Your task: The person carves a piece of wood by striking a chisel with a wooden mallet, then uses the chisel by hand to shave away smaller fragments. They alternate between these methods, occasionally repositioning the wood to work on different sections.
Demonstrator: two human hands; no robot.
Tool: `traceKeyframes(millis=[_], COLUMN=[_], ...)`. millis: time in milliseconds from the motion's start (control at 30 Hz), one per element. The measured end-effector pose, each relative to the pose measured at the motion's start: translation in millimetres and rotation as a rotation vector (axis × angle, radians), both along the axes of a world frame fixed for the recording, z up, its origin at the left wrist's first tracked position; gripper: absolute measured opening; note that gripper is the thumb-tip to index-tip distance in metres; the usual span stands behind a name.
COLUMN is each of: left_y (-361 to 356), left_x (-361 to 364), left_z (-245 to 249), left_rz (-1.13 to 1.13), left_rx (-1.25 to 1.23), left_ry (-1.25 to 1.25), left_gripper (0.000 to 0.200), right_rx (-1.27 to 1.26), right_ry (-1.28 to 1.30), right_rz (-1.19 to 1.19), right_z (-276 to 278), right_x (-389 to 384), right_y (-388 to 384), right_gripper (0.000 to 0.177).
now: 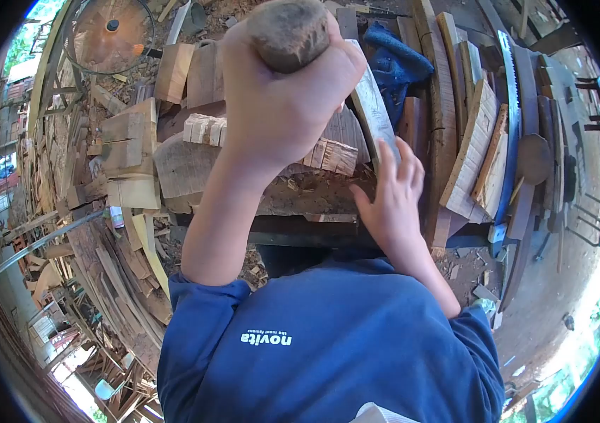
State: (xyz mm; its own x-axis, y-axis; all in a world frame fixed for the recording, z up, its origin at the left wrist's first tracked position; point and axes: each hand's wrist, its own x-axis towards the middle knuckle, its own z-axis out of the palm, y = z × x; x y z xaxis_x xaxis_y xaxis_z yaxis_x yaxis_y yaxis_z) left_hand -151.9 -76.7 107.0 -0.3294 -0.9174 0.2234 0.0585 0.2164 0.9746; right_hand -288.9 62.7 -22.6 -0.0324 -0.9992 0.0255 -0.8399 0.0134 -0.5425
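Observation:
My left hand (279, 106) is raised close to the camera, its fist wrapped round a thick wooden club (288, 35) with a round, worn, dark end. The club's other end is hidden behind the fist. Lower and to the right, my right hand (397, 194) is open, thumb spread, with its fingertips at the edge of a pale narrow board (372, 99). Between the hands lies a carved, notched strip of wood (331, 156) on the worktop, partly hidden by my left forearm. Wood chips are scattered around it.
To the right are several stacked boards (472, 151), a long blue-bladed saw (509, 120) and a round-ended wooden tool (534, 159). A blue cloth (396, 60) lies at the back. Wood blocks (129, 151), a fan (108, 42) and heaps of scrap wood (113, 275) stand left.

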Motion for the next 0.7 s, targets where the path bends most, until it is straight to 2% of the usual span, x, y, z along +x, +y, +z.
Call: traceKeyframes(millis=[33, 100, 167, 233, 267, 300, 367, 400, 433, 500, 633, 700], left_y=[1.7, 2.1, 4.5, 8.1, 9.7, 10.7, 11.0, 10.4, 11.7, 14.4, 17.5, 21.3], left_x=[-2.5, -0.3, -1.7, -7.0, -8.2, -7.6, -5.1, -3.7, -2.3, 0.2, 4.7, 1.1], left_z=[0.6, -3.0, -1.6, 0.0, 1.2, 2.0, 1.4, -0.5, -0.1, 0.8, -2.9, -0.3], left_rz=[-0.003, -0.010, 0.003, 0.040, 0.082, 0.081, 0.118, 0.117, 0.114, 0.126, 0.147, 0.168], left_rx=[-0.016, -0.010, -0.040, -0.034, -0.012, -0.037, 0.004, 0.013, -0.012, 0.023, 0.001, -0.013], left_ry=[0.037, 0.099, 0.026, 0.025, 0.013, 0.018, 0.011, 0.034, 0.044, 0.055, 0.103, 0.137], left_gripper=[0.020, 0.018, 0.019, 0.018, 0.018, 0.018, 0.018, 0.017, 0.017, 0.017, 0.018, 0.018], right_rx=[-0.009, 0.244, 0.205, 0.230, 0.138, 0.113, 0.527, 0.352, 0.326, 0.634, 0.494, 0.378], right_ry=[0.002, -0.046, -0.062, -0.223, -0.208, -0.204, -0.449, -0.314, -0.307, -0.707, -0.852, -1.178], right_rz=[-0.002, -0.063, -0.051, -0.041, -0.033, -0.031, -0.153, -0.049, -0.050, -0.032, -0.035, 0.044], right_z=[1.7, 1.1, -2.9, -1.2, -5.3, 6.0, 35.6, 5.1, 14.0, 35.9, 72.1, 95.0], right_x=[-4.8, -17.5, -30.8, -42.9, -47.9, -49.3, -53.2, -63.0, -64.5, -68.7, -65.7, -75.9], right_y=[5.7, 17.1, 24.3, 21.7, 23.1, 18.1, 6.5, 11.0, 9.6, 7.0, 10.1, 2.3], right_gripper=[0.082, 0.092, 0.086, 0.076, 0.065, 0.065, 0.060, 0.058, 0.058, 0.055, 0.044, 0.049])
